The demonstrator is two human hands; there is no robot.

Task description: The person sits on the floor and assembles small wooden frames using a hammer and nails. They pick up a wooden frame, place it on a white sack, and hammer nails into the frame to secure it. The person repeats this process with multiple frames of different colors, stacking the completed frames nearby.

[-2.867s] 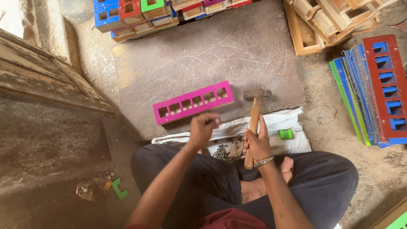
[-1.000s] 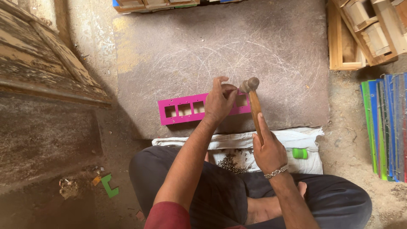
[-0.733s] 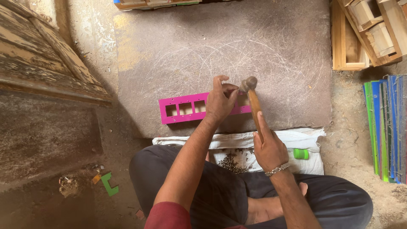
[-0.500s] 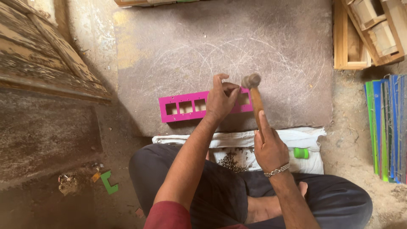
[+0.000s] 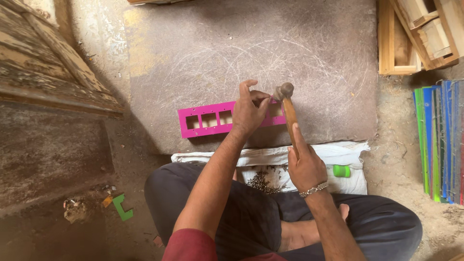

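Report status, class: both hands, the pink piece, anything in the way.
Left hand pinching at pink slotted frame, grip shut on it. Right hand gripping hammer, head over frame's right end. Frame flat on stone slab. Nothing blocking.

No package, label, sign or screen was to be seen, unless the flattened white sack (image 5: 338, 154) that lay spread on the ground in front of the seated person's legs counted as a package.

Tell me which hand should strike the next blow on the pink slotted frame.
Right. The right hand grips the wooden-handled hammer, head poised above the pink slotted wooden frame; the left hand pinches something there.
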